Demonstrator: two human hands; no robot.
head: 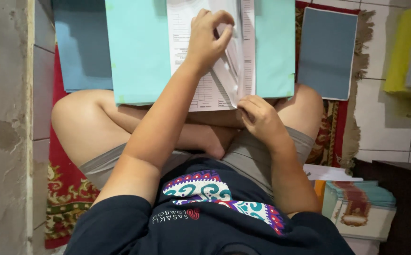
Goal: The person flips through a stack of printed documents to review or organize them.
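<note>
Pinching printed sheets (pixel 215 71), long axis pointing away | left hand (pixel 208 35) grip closed on them | right hand (pixel 257 115) grip pinches bottom edge

Seated person turning printed sheets in an open light-blue folder.

The left hand (pixel 208 35) pinches the lifted edge of a printed sheet (pixel 186 33) near the folder's (pixel 137 52) centre. The right hand (pixel 258 115) grips the lower corner of the sheet stack, apparently several pages. A blue-grey book (pixel 327 52) lies on the red patterned rug (pixel 66 189); stacked booklets (pixel 359 208) sit at lower right.
</note>
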